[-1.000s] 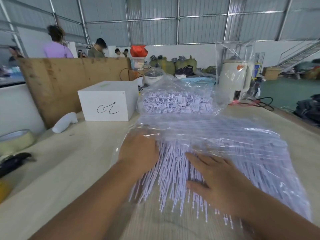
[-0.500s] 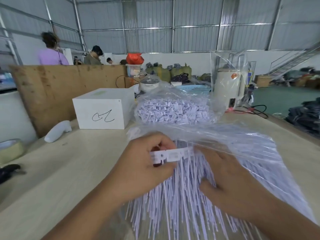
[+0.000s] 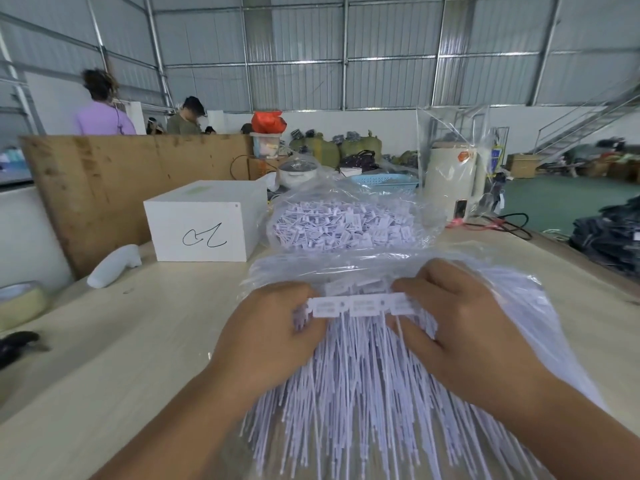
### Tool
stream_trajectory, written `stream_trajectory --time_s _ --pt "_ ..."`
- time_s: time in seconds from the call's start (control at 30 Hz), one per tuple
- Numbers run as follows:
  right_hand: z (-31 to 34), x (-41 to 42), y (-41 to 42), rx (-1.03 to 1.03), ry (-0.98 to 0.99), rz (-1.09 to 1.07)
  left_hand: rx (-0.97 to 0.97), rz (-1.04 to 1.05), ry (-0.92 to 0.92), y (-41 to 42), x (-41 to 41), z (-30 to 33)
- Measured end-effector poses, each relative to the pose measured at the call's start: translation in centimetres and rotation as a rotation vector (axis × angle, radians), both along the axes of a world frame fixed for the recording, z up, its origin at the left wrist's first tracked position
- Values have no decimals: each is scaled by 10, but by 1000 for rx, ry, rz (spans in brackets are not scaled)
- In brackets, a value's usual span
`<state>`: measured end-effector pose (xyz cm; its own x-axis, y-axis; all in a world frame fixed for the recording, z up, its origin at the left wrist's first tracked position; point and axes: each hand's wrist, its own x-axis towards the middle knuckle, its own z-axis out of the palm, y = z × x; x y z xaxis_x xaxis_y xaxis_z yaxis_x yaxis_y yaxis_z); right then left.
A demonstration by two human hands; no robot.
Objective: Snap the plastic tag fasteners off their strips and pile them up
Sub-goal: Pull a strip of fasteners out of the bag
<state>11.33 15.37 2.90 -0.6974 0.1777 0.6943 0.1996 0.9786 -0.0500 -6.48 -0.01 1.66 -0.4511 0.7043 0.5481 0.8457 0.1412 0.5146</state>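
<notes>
A white strip of tag fasteners (image 3: 356, 305) is held level between both hands over the table. My left hand (image 3: 273, 334) pinches its left end and my right hand (image 3: 460, 327) grips its right end. The strip's long thin tails hang down toward me. Beneath it lies a clear plastic bag (image 3: 502, 282) packed with more white fastener strips (image 3: 363, 403), their tails fanning out toward me. Farther back, a second clear bag holds a pile of loose fasteners (image 3: 343, 225).
A white box (image 3: 204, 221) with a black scribble stands at the back left, with a white handheld object (image 3: 114, 265) next to it. A tape roll (image 3: 20, 303) and a black tool (image 3: 17, 344) lie at the left. A brown board (image 3: 104, 181) and people stand behind.
My hands went from resting on the bagged strips to lifting one strip out. My right hand has now taken the strip's right end, and the strip sits level between both hands.
</notes>
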Motion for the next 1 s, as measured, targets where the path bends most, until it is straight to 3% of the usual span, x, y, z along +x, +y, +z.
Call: stream_trajectory --time_s 0.07,0.13,0.23,0.33,0.4,0.53,0.67,0.8,1.0 --pt "1 -2 -4 6 -49 -27 22 -50 -69 0 1 2" --pt "0 -1 -4 -45 -108 3 52 -218 -278 -1 2 7" --pt "-2 3 3 -272 -182 55 148 -438 -550 -4 1 14" --pt "-10 12 17 -447 -290 -28 256 -422 -706 -2 -1 16" --pt "-9 17 20 -523 -258 -61 337 -336 -754 -1 -2 16" --pt "7 21 15 -300 -52 43 465 -339 -927 -3 -2 20" --pt "13 20 5 -111 -43 70 252 -140 -417 -5 13 18" --pt "17 13 -14 -38 -30 -23 227 -137 -236 0 37 13" --pt "17 7 -38 -214 6 106 73 -47 226 0 59 16"
